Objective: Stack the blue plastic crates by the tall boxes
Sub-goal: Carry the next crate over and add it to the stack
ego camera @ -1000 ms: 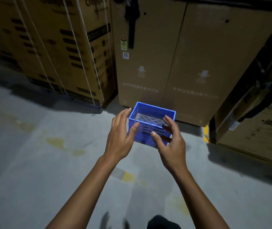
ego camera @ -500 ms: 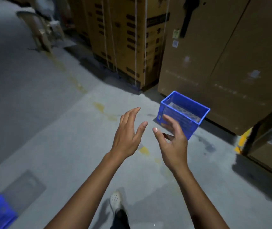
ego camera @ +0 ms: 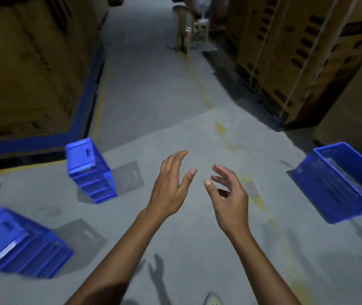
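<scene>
One blue plastic crate [ego camera: 338, 183] stands upright on the floor at the right, beside the tall cardboard boxes [ego camera: 303, 53]. At the left middle a stack of upturned blue crates [ego camera: 90, 170] stands on the floor. Another stack of upturned blue crates [ego camera: 19, 243] sits at the lower left. My left hand [ego camera: 171, 186] and my right hand [ego camera: 228, 194] hover over bare floor between them, fingers apart, holding nothing.
Tall cardboard boxes on a blue base [ego camera: 26, 69] line the left side of the aisle. A grey concrete aisle [ego camera: 153, 73] with faded yellow marks runs ahead. A chair-like object [ego camera: 186, 29] stands far down it. My shoe [ego camera: 213, 300] shows at the bottom edge.
My view has swung left, away from the placed crate, which now lies at the right edge. Two stacks of crates have come into view at the left. Both hands stay empty.
</scene>
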Demonstrator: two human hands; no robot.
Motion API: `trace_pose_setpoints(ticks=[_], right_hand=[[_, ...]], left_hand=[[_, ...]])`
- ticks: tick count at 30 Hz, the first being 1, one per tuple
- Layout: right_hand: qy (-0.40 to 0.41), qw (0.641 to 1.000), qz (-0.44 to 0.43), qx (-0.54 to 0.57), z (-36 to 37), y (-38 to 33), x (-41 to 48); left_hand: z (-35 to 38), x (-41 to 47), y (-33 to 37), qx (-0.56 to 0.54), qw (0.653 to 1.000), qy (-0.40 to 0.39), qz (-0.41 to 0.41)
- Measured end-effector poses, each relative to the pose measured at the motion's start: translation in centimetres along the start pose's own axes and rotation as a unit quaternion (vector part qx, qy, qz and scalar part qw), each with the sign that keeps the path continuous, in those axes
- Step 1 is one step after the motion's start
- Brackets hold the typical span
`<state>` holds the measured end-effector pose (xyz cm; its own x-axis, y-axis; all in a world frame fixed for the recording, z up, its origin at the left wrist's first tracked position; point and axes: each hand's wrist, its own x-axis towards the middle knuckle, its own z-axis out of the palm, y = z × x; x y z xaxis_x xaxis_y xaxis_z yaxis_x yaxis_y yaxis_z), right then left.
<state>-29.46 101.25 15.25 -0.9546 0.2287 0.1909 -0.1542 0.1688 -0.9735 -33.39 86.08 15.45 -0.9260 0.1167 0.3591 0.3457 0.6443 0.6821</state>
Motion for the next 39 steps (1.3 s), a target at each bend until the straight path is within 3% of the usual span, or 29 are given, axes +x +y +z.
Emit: trace_pose_setpoints(ticks=[9,14,20,30,39], right_hand=[[-0.156,0.986,-0.035,0.043,19.8,-5.3,-15.1],[-0.26,0.96,-0.071,0.075,30.8,-9.3,-25.0],[-0.329,0.933,-0.111,0.09,39.7,-13.6,-31.2],[-0.366,0.92,-0.112,0.088,53.5,-13.5,-31.1],[-0.392,0.909,-0.118,0.076,69.2,-11.8,-27.6]], left_hand=[[-20.1,-17.3,-10.0,0.038,0.984,0.148,-0.088],[-31.9,-27.5,-14.2,0.083,0.961,0.226,-0.139],[-42.2,-34.8,-17.5,0.132,0.936,0.279,-0.167],[-52.0,-37.0,-26.9,0.199,0.919,0.274,-0.202],[-59.8,-31.2,-38.8,0.248,0.923,0.196,-0.218]])
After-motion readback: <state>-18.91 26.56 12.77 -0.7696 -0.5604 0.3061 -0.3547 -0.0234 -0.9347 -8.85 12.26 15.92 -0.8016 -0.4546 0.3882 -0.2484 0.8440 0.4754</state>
